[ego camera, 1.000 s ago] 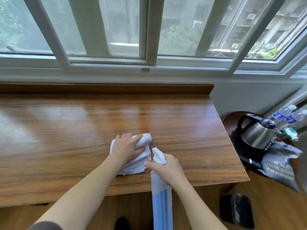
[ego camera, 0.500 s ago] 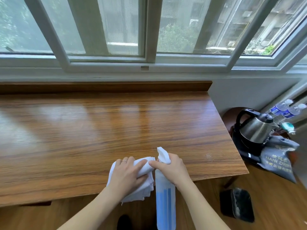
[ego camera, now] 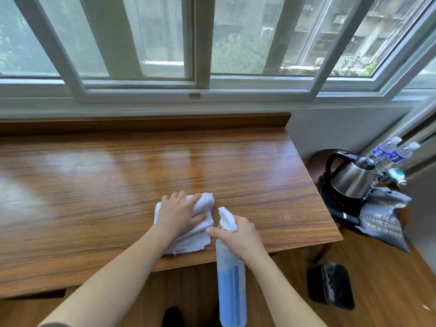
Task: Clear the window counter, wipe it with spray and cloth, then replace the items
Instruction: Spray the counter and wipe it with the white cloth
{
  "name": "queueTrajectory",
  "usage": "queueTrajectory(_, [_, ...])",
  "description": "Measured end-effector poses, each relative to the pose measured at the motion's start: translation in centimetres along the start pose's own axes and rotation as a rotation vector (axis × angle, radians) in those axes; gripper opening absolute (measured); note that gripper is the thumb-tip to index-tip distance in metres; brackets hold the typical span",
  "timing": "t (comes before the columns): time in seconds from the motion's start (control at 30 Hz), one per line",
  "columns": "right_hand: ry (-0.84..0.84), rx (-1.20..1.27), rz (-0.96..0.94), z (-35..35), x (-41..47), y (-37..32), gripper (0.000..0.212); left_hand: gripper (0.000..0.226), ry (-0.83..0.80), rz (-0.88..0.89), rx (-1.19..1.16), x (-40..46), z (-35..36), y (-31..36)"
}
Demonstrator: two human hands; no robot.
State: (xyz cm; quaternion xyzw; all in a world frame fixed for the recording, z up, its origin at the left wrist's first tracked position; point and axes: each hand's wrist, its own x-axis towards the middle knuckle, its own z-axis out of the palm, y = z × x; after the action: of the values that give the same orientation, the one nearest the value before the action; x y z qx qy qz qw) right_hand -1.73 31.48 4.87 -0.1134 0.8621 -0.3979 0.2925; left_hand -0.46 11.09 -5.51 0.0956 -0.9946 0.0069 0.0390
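While the white cloth was pressed flat on the worktop by the spread left hand, the spray bottle, just right of the cloth, was gripped by the right hand.

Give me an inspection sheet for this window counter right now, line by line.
Surface: wooden counter, glossy, one pale smudge near its right edge.
Job's things: white cloth lies flat on the counter; spray bottle of blue liquid held over the front edge.
Clutter: kettle, two water bottles and hair dryer bag on a side table to the right.
Grips: left hand presses the cloth; right hand grips the bottle neck.
Cables: nothing seen.
Surroundings: window behind; black object on the floor.
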Motion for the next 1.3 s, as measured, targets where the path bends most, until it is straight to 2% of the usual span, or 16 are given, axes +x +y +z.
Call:
queueTrajectory(0.17, [-0.012,-0.009,0.003,0.1,0.3,0.0,0.036,0.071,-0.008,0.018,-0.008,-2.1,-0.3,0.7])
queueTrajectory(0.3, [-0.004,-0.013,0.019,-0.1,0.6,0.0,0.032,0.067,-0.008,0.068,-0.047,-5.4,-0.7,1.9])
queueTrajectory(0.47, [-0.008,-0.008,0.029,-0.1,1.2,0.2,0.041,0.063,-0.054,0.112,-0.046,-8.7,-0.6,3.5])
queueTrajectory(0.67, [-0.001,0.003,0.052,-0.4,1.7,0.2,0.042,0.046,0.015,0.119,-0.042,-6.6,-0.3,2.3])
queueTrajectory(0.8, [0.001,0.004,0.045,-0.8,1.7,0.2,0.031,0.053,0.060,0.053,-0.053,-2.6,-0.1,1.2])
queueTrajectory(0.97, [0.013,-0.008,0.029,-0.9,1.4,0.7,0.037,0.057,0.074,-0.011,-0.036,1.8,0.0,0.5])
queueTrajectory(1.3, [0.007,-0.012,0.032,-1.6,1.2,1.3,0.027,0.052,0.066,0.079,-0.083,-3.1,-0.2,3.3])
